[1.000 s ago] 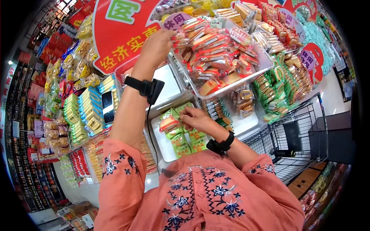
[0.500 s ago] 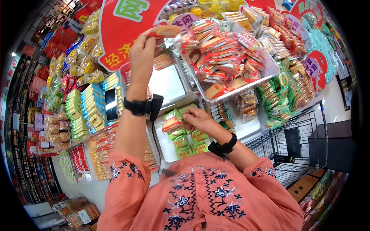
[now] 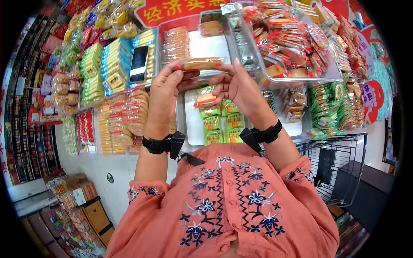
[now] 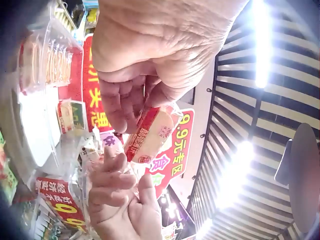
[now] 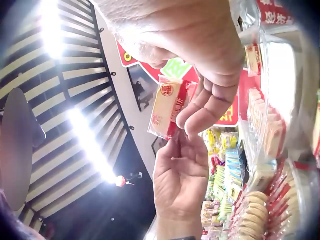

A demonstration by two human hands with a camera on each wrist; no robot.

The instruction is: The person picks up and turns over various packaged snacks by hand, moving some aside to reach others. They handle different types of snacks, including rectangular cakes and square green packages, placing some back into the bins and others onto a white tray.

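A small wrapped cake [image 3: 202, 63] in clear film with red ends is held level in front of the shelves. My left hand [image 3: 168, 88] pinches its left end and my right hand [image 3: 238, 84] pinches its right end. The left wrist view shows the cake [image 4: 150, 136] between the left hand's fingers [image 4: 122, 102], with the right hand [image 4: 120, 200] below. In the right wrist view the cake [image 5: 167, 107] sits at the right hand's fingertips [image 5: 200, 112], the left hand [image 5: 180, 175] under it.
A clear bin [image 3: 331, 64] heaped with wrapped cakes stands at upper right. White trays [image 3: 191, 124] hold green packets [image 3: 219, 122]. A phone [image 3: 139, 64] leans on shelf packs. A wire cart [image 3: 335, 167] stands at right. Boxes [image 3: 81, 193] sit on the floor.
My left hand brought the cake down from the upper bin to chest height. My right hand rose from the green packets and took the cake's other end. The view tilted downward.
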